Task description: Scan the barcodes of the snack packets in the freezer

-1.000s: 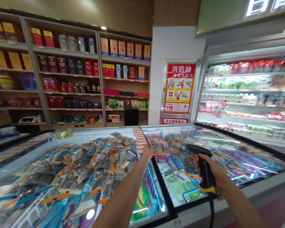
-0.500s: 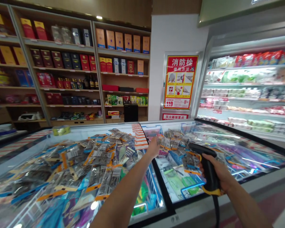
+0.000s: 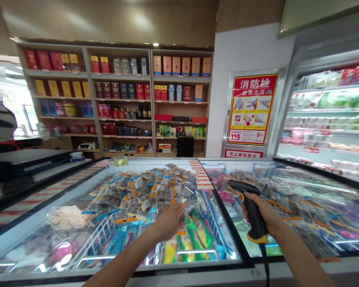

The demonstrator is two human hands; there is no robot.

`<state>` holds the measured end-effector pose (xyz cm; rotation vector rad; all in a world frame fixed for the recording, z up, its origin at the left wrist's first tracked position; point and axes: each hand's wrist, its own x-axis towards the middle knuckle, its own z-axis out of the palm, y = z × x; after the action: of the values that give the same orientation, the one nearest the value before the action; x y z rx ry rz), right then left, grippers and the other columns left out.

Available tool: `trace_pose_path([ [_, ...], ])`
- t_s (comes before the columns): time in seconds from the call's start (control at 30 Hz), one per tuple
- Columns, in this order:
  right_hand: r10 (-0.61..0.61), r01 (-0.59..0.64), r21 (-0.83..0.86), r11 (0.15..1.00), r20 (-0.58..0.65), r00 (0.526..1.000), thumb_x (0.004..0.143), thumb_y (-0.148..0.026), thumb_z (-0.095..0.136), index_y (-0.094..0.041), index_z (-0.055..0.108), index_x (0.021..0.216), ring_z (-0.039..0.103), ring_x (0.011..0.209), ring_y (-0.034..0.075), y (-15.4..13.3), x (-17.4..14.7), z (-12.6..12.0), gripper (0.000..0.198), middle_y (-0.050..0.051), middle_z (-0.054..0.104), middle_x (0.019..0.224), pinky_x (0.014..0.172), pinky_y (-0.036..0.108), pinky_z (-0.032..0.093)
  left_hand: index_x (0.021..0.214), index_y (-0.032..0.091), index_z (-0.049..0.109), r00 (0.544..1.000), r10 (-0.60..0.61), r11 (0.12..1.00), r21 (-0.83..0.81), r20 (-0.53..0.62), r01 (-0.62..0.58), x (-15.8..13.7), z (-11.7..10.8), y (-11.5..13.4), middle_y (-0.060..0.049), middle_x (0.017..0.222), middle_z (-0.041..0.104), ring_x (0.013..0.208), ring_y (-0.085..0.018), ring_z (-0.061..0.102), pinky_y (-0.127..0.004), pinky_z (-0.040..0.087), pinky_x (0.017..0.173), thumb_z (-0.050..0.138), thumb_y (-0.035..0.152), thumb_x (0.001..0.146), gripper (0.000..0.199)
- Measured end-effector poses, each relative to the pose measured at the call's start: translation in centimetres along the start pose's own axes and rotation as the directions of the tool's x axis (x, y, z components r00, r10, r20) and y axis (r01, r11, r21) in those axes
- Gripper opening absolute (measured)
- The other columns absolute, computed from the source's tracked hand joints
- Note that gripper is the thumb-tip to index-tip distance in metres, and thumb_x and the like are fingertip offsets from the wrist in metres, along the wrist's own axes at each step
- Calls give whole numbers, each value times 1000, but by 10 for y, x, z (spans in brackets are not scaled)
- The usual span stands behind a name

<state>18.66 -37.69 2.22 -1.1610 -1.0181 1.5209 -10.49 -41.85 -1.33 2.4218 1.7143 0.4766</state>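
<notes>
My right hand (image 3: 265, 215) is wrapped round the handle of a black and yellow barcode scanner (image 3: 253, 211), whose head points left over the right part of the chest freezer. A cable hangs from its base. My left hand (image 3: 172, 218) reaches over the left part of the freezer with its fingers stretched forward. It is close to dark clear-wrapped packets (image 3: 143, 191) with orange and blue edges. Green and yellow packs (image 3: 194, 235) lie just right of and below it. Whether its fingertips touch a packet, I cannot tell.
White wire baskets (image 3: 100, 235) divide the freezer, and a black frame bar (image 3: 227, 215) runs between its halves. Boxed goods fill the shelves (image 3: 122, 75) behind. A fridge (image 3: 326, 107) stands right, beside a red poster (image 3: 253, 109). At far left is a person (image 3: 0, 119).
My left hand has drawn back from beyond the black frame bar to over the left half. The view has swung left. The scanner stays in my right hand.
</notes>
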Motion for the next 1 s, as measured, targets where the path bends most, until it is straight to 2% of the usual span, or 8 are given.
trace_pose_path([
  [0.17, 11, -10, 10, 1000, -15, 1000, 70, -35, 53, -14, 50, 57, 47, 35, 9, -6, -1, 6, 25, 0, 52, 45, 34, 22, 41, 119, 15, 41, 999, -18, 999, -32, -45, 17, 35, 25, 1, -11, 131, 34, 122, -22, 26, -35, 19, 100, 50, 31, 71, 52],
  [0.33, -4, 6, 45, 999, -48, 999, 70, -33, 53, -14, 50, 58, 48, 36, 9, -9, -5, 4, 23, 0, 53, 46, 33, 21, 42, 121, 18, 39, 972, -160, 987, -51, -169, 154, 68, 32, 9, -12, 137, 19, 125, -26, 16, -37, 21, 98, 54, 36, 67, 59],
  [0.47, 1, 2, 36, 999, -75, 997, 70, -34, 53, -14, 51, 59, 47, 36, 8, -9, -7, 0, 23, 0, 53, 46, 33, 20, 41, 123, 20, 37, 932, -324, 939, 67, -163, 339, 67, 29, 21, -16, 130, 34, 121, -36, 21, -50, 15, 95, 52, 57, 59, 76],
  [0.53, 3, 0, 41, 999, -69, 998, 70, -34, 53, -14, 51, 59, 47, 36, 8, -6, -6, -3, 24, 0, 53, 46, 33, 20, 41, 122, 17, 38, 926, -345, 922, 130, -153, 365, 66, 27, 26, -18, 118, 46, 117, -37, 29, -52, 10, 95, 51, 61, 57, 80],
  [0.63, 3, -1, 40, 999, -47, 999, 70, -36, 53, -14, 50, 59, 47, 36, 8, -3, -4, -5, 25, 0, 53, 46, 33, 21, 41, 115, 15, 44, 931, -327, 932, 103, -164, 346, 71, 27, 30, -16, 104, 54, 107, -35, 42, -49, 18, 93, 57, 54, 56, 72],
  [0.77, 2, -1, 39, 999, -17, 1000, 70, -37, 52, -14, 50, 61, 46, 35, 8, 1, -4, -3, 25, -1, 53, 46, 33, 20, 40, 114, 14, 40, 922, -338, 933, -195, -187, 302, 87, 32, 27, -14, 114, 43, 98, -24, 50, -32, 37, 82, 66, 27, 50, 70],
  [0.87, -5, 4, 39, 999, 11, 1000, 69, -38, 53, -14, 50, 62, 47, 36, 8, 1, -7, 0, 25, -1, 53, 47, 34, 20, 40, 120, 15, 30, 927, -270, 910, -384, -258, 158, 98, 33, 21, -11, 121, 34, 109, -20, 40, -27, 32, 90, 64, 14, 47, 80],
  [1.0, 31, -33, 33, 999, 52, 998, 69, -39, 53, -14, 51, 64, 47, 36, 8, 0, -12, 7, 25, -2, 53, 47, 33, 20, 40, 125, 16, 21, 937, -196, 859, -512, -290, 21, 107, 25, 16, -11, 127, 28, 116, -20, 31, -31, 25, 96, 63, 12, 46, 90],
])
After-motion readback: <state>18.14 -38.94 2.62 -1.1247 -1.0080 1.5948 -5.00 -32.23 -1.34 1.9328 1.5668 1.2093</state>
